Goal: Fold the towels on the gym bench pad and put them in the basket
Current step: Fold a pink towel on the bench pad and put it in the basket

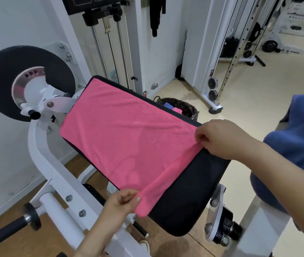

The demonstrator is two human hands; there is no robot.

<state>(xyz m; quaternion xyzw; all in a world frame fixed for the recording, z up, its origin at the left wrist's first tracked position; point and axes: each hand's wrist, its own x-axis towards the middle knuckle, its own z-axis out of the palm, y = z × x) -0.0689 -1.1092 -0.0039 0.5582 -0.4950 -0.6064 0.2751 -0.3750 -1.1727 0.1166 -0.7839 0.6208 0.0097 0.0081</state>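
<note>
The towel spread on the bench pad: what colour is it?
The towel is plain pink, with no pattern. It shows best in the head view.

Both hands pinch the pink towel's point(121, 134) near corners, left hand point(121, 203), right hand point(219, 140), over the bench pad point(190, 197).

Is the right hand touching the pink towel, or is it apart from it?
Touching. The head view shows the right hand pinching the pink towel at its near corner, with fabric bunched between the fingers.
</note>
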